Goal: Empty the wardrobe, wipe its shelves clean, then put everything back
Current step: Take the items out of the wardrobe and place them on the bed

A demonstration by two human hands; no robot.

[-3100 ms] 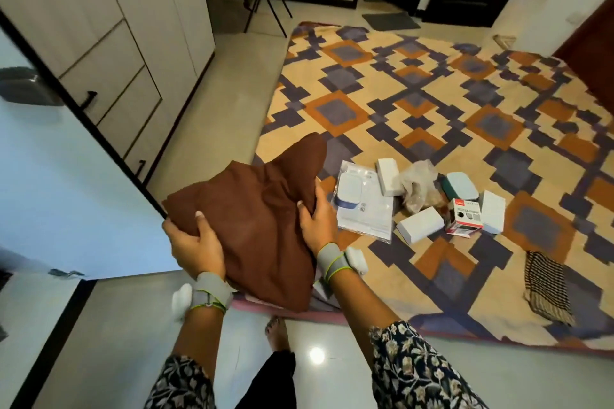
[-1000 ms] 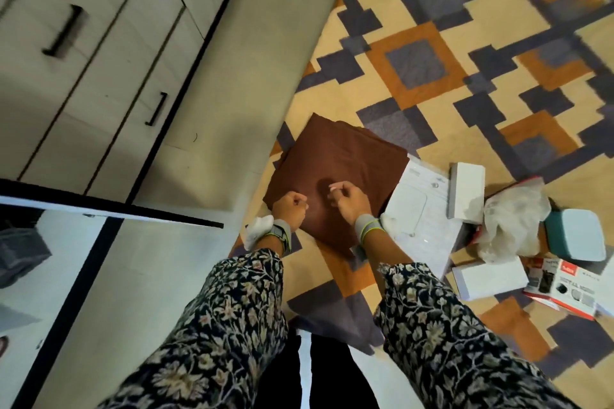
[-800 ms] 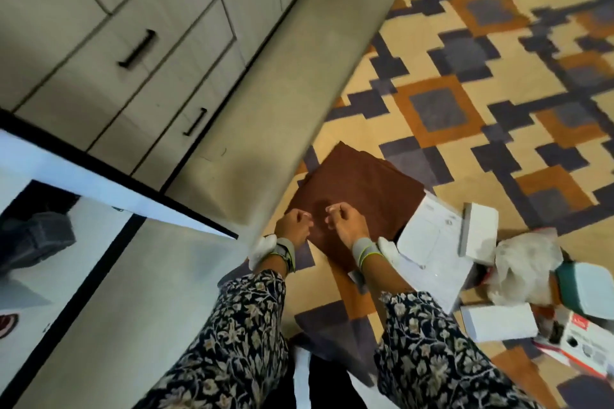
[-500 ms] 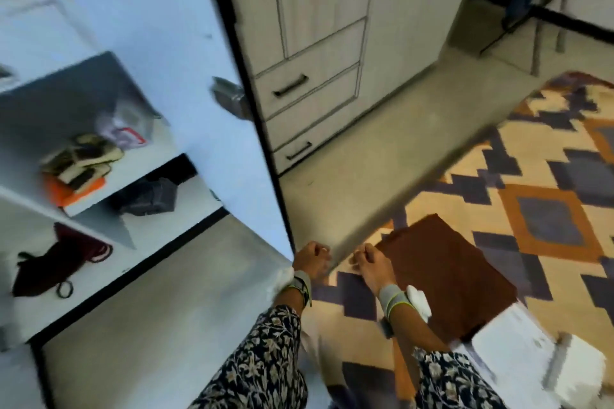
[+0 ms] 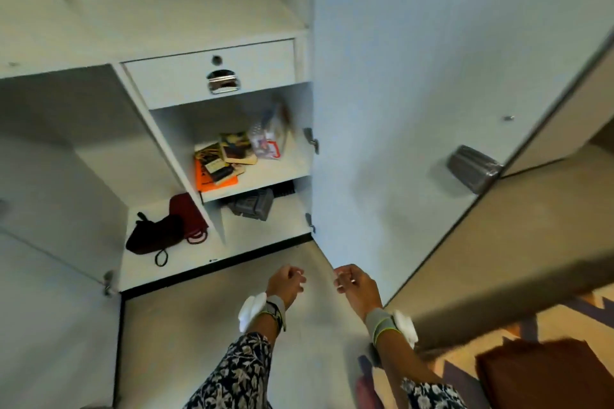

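Your left hand [image 5: 285, 283]: fingers loosely curled, holding nothing. Your right hand [image 5: 358, 284]: likewise empty, just beside the left. Both hang low over the bare floor, near the open wardrobe [image 5: 99, 143].

Still inside, all far and left of your fingers:
- grey bag [image 5: 253, 206], bottom right compartment, almost straight beyond your left hand;
- dark pouches [image 5: 159, 232], bottom left compartment, long axis running near-left to far-right;
- stack of booklets [image 5: 221, 159] and plastic packet [image 5: 269, 139], on the shelf above the bag.

Your left hand is the nearer one to every piece, so emptying looks unfinished. Brown cloth [image 5: 545, 372]: out on the rug, near right.
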